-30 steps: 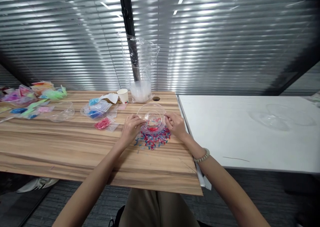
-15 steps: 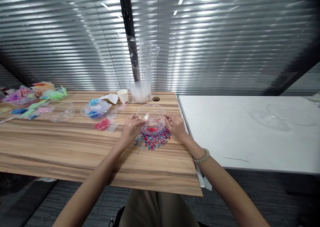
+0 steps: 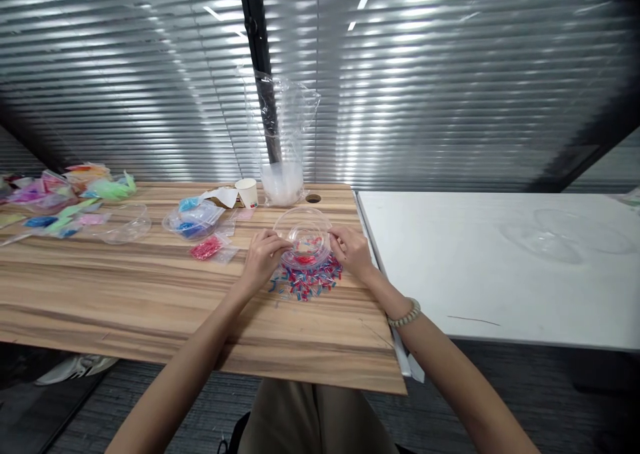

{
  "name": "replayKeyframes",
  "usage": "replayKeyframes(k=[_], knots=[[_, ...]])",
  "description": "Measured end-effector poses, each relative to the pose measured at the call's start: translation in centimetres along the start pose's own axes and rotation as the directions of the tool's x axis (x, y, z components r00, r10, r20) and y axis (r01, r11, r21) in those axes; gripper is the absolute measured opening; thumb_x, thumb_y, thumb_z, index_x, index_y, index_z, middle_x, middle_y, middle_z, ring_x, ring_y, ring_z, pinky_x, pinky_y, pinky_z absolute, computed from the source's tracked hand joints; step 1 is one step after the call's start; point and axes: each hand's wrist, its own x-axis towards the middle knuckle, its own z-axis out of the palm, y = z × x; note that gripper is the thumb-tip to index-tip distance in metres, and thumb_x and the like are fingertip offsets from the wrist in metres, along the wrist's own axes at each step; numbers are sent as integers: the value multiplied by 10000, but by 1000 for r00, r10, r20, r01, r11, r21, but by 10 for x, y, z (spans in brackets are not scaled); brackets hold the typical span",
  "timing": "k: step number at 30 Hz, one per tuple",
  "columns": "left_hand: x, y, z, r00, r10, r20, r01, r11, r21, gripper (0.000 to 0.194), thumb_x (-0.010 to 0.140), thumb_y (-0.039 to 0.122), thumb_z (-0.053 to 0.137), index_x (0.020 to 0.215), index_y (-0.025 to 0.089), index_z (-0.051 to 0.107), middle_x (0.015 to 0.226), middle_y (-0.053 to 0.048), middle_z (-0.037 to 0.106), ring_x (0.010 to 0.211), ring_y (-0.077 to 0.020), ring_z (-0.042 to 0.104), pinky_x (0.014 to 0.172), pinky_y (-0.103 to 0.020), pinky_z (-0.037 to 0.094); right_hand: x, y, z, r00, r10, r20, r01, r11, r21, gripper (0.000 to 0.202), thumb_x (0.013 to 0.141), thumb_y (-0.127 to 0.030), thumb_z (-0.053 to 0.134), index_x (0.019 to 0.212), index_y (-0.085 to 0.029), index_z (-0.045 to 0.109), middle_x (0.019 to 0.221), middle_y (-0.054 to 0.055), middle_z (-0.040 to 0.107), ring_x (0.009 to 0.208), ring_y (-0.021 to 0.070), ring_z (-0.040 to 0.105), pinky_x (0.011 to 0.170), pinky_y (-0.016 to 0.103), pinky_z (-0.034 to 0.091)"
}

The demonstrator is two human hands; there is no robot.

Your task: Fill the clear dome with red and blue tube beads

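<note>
Between my hands is a clear round plastic bowl (image 3: 287,226), with some small red pieces showing through it. My left hand (image 3: 263,257) is closed, its fingertips pinching the bowl's left rim. On the right rim, the fingers of my right hand (image 3: 352,250) are closed in a similar pinch. Against the bowl's near side lies a loose heap of small red, blue and clear tube-like pieces (image 3: 310,282) on the wood-grain table (image 3: 150,301). Whether the bowl rests on the table or on the pieces, I cannot tell.
Left of my hands lie a bag of red pieces (image 3: 205,248) and a clear bowl with blue packets (image 3: 187,227). Behind stand a paper cup (image 3: 247,193) and a tall plastic bag (image 3: 283,182). Colourful packets (image 3: 103,186) sit far left. A white table (image 3: 450,267) adjoins.
Both hands and the bowl stay nearly in place. At the lower left, a person's shoe has come into fuller view under the table.
</note>
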Motion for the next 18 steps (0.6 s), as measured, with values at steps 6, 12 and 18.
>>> replayKeyframes(k=[6,12,18], knots=[[1,1,-1,1000,2,11,-2,1000,-6,160,841,169,531,809,205,683,711,-25,648,767,-171,518,703,-302,399,0,-1,0,1000,17,7,-17,1000,0,157,860,-181,436,906,-186,587,810,58,663,750,183,612,663,316,490],[1,2,0,1000,-21,17,21,1000,-9,176,843,165,511,777,201,670,694,-28,634,764,-174,518,700,-304,399,0,-1,0,1000,10,-7,-10,1000,0,149,859,-177,444,910,-185,583,806,56,664,740,180,613,649,307,491],[1,2,0,998,-46,43,46,999,3,168,828,158,520,751,201,664,707,-29,618,781,-173,521,705,-302,403,1,-1,-1,1000,11,0,-11,1000,-4,153,860,-180,438,906,-189,584,807,53,665,731,177,616,651,310,493]])
